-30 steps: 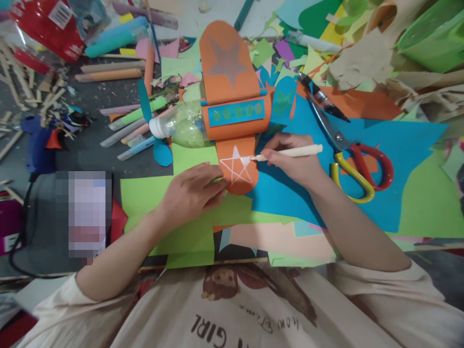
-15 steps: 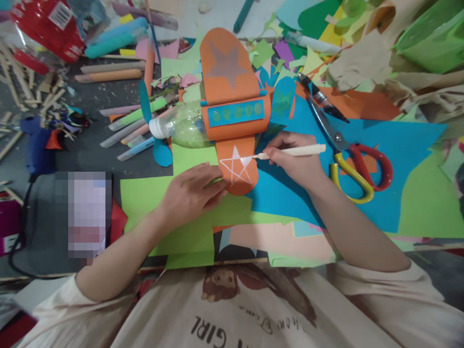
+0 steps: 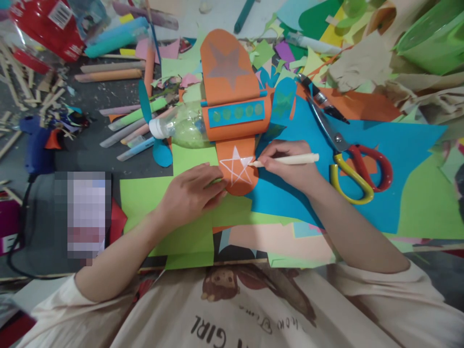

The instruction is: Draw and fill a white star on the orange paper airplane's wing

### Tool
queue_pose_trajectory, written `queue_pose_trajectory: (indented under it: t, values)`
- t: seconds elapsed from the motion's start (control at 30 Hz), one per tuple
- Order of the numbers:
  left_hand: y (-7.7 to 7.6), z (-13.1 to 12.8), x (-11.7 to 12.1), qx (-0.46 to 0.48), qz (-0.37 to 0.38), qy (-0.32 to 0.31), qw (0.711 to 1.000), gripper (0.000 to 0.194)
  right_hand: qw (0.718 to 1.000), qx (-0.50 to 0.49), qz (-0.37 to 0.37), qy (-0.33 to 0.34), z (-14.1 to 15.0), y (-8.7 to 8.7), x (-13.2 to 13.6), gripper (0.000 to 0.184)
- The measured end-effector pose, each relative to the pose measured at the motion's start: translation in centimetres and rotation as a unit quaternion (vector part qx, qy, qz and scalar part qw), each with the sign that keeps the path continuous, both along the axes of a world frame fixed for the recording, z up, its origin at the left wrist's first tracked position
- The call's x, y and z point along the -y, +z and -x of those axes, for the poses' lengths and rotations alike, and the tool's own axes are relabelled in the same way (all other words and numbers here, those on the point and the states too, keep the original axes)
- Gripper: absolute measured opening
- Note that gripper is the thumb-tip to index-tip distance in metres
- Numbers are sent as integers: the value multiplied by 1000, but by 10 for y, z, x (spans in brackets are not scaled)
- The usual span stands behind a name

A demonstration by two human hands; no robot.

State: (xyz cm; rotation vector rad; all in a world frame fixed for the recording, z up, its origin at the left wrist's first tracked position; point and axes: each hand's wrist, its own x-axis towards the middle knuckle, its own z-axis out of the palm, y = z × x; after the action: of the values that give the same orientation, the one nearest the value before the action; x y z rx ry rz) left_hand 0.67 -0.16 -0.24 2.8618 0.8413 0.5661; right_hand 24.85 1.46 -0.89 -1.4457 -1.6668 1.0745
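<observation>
A toy plane lies across the table: a clear plastic bottle wrapped in orange paper, with a far orange wing and a near orange wing. A white star is drawn on the near wing. My right hand pinches a cream marker, its tip touching the star's right point. My left hand lies flat with fingers together, pressing the near wing's left edge and the green paper.
Scissors with red and yellow handles lie on the blue paper right of my hand. Rolled paper tubes and a blue glue gun sit at the left. Paper scraps cover the back. A green bowl stands at far right.
My right hand has shifted slightly left and down, bringing the marker tip onto the star's right point. The left hand has stayed put.
</observation>
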Motion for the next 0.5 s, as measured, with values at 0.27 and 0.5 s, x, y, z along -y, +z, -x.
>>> queue_pose_trajectory:
  t: [0.27,0.5]
  values:
    - [0,0,1,-2,10,-1,1000,18,1000,-20,-20,-10,-1,-1,1,16]
    - [0,0,1,-1,-1,-4,1000,20,995,-101,10,-16,3,0,1,12]
